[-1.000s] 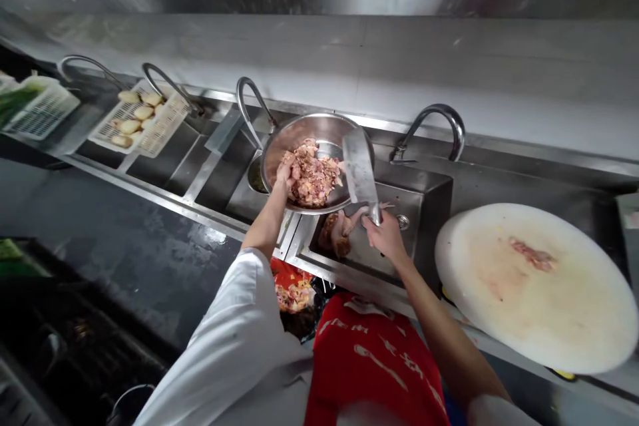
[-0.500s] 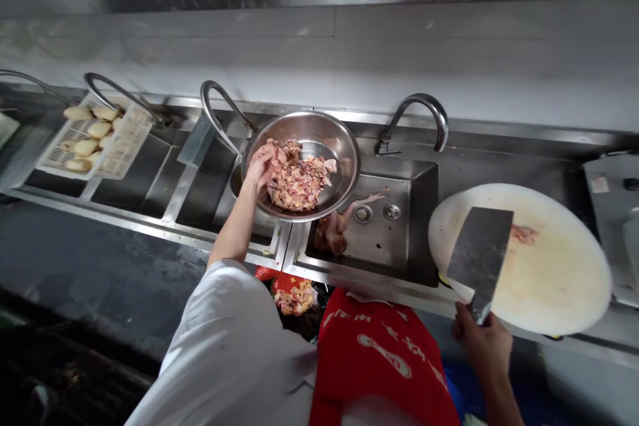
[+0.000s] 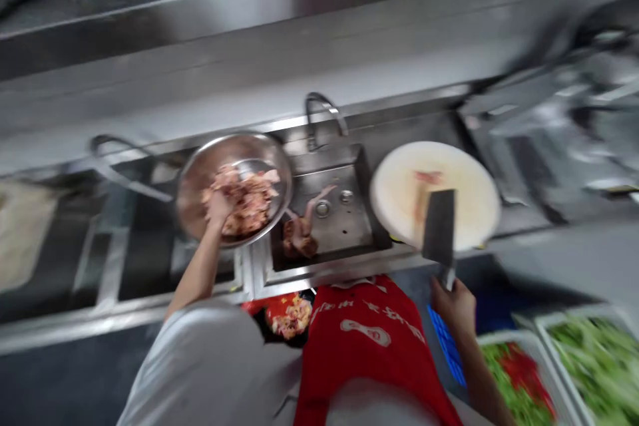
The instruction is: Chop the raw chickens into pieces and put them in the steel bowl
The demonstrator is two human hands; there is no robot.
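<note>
My right hand (image 3: pixel 456 303) grips the handle of a cleaver (image 3: pixel 439 226), its broad blade over the near edge of a round white cutting board (image 3: pixel 469 180). A reddish smear of meat (image 3: pixel 428 177) marks the board. My left hand (image 3: pixel 220 205) reaches into a large steel bowl (image 3: pixel 194 176) and touches the chopped raw meat (image 3: pixel 252 203) there; its fingers are blurred and partly hidden. A whole plucked bird (image 3: pixel 299 239) lies in the sink (image 3: pixel 344 233) between bowl and board, one leg stretched toward the drains.
A curved faucet (image 3: pixel 322 103) rises behind the sink, and another (image 3: pixel 124 170) stands left of the bowl. Below the counter are scraps (image 3: pixel 292 316) in a bag and trays of cut greens (image 3: pixel 594 359) at lower right. A steel shelf (image 3: pixel 279 3) runs overhead.
The view has swung to the right, bringing the vegetable trays into sight and taking the potato-like vegetables out. My left hand has gone lower into the meat. The cleaver stays in my right hand.
</note>
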